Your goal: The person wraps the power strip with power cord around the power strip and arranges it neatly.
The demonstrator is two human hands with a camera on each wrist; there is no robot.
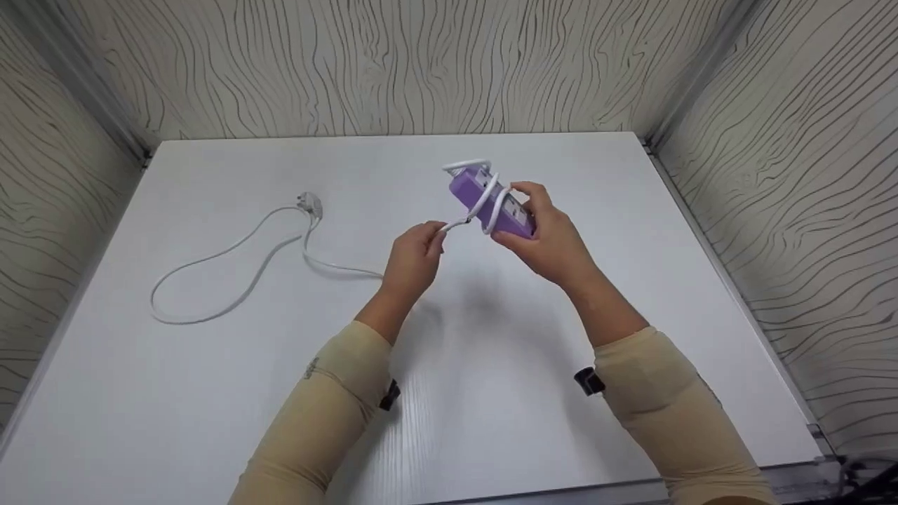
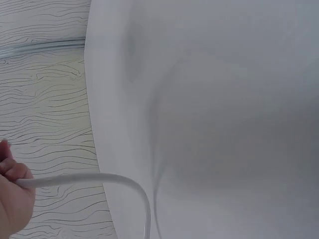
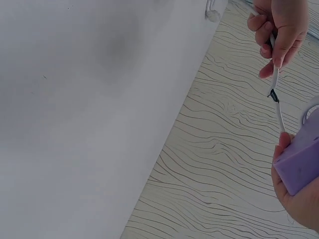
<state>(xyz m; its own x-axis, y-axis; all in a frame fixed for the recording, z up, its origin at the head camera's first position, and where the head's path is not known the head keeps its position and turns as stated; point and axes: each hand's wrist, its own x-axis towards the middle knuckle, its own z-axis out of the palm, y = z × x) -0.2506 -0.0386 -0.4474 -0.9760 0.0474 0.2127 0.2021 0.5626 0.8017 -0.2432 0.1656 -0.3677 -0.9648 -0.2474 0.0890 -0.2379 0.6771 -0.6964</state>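
Observation:
My right hand (image 1: 554, 242) grips the near end of a purple power strip (image 1: 466, 189), lifted above the white table. Its white cord (image 1: 497, 209) loops around the strip's body. Off to the strip's left, my left hand (image 1: 414, 256) pinches the cord between thumb and fingers. A small dark tie or mark (image 3: 273, 94) shows on the cord between the two hands in the right wrist view. In the left wrist view, the cord (image 2: 89, 178) leaves the left hand (image 2: 15, 199) and bends downward. The palm hides part of the strip.
On the left of the white table (image 1: 491, 393) lies the cord's plug (image 1: 309, 204), with a long loop of cord (image 1: 210, 259) beside it. Wood-grain patterned panels (image 1: 393, 63) stand at the back and both sides. Metal rails (image 1: 708, 70) run along the corners.

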